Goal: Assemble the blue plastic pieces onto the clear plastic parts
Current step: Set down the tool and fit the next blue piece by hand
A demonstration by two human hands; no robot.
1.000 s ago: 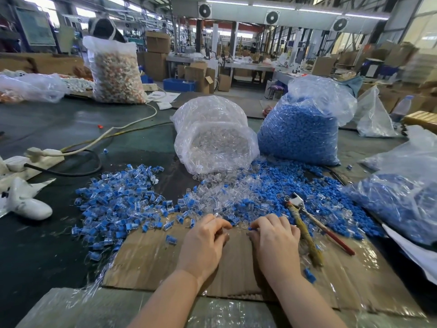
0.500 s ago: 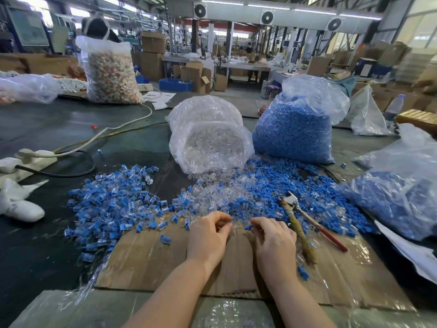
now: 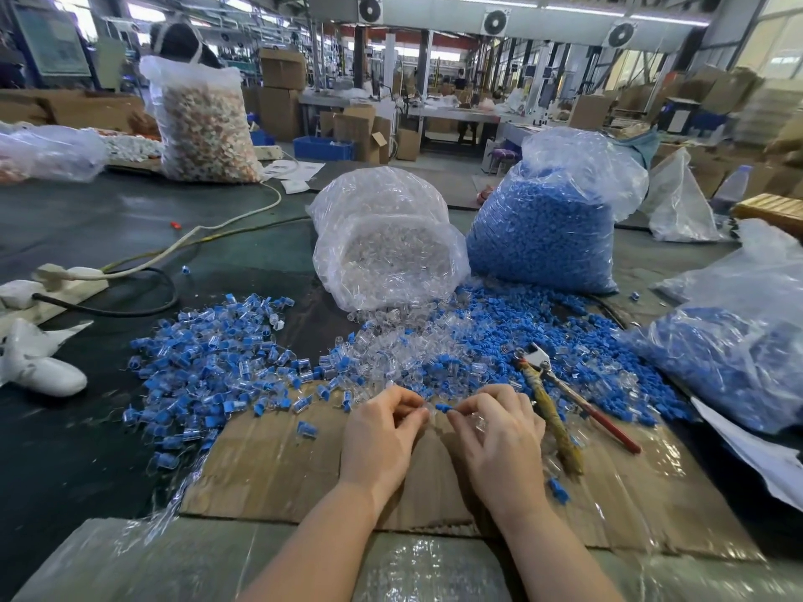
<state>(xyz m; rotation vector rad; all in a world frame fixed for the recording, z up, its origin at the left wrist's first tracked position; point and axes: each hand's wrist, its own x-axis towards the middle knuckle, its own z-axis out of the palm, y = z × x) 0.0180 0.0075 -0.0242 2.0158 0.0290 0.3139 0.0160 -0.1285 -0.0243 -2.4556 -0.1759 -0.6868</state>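
**Blue piece and clear part held tip to tip above the cardboard**

Both hands meet over a taped sheet of cardboard [image 3: 278, 471] lying on the dark desk [image 3: 78, 449]. The left hand [image 3: 382, 432] has its fingers curled inward, thumb and forefinger pinching a small clear part [image 3: 429, 411] at the very tips; the part is hard to make out against the skin. The right hand [image 3: 499, 432] is likewise curled, and its fingers [image 3: 467, 409] pinch a blue piece [image 3: 443, 406] that juts out leftward past the fingertips. The blue piece points toward the clear part, the two just beside each other in the narrow space between the hands; whether they touch cannot be told.

Just beyond the knuckles lies the mixed heap of loose clear parts [image 3: 391, 358], spilling from the mouth of a bag of clear parts [image 3: 386, 245] tipped on its side. To its right stands a bag of blue pieces [image 3: 543, 228], with loose blue pieces [image 3: 578, 336] scattered at its foot. To the left of the hands spreads a pile of assembled pieces [image 3: 208, 358], blue set in clear. One assembled piece [image 3: 307, 429] lies alone on the cardboard near the left hand, and a lone blue piece lies near the right wrist.

Beside the right hand a pair of pliers [image 3: 560, 410] lies on the cardboard, one handle red, the other wrapped in worn yellowish tape. Another plastic bag of blue stock [image 3: 730, 358] sits at the far right.
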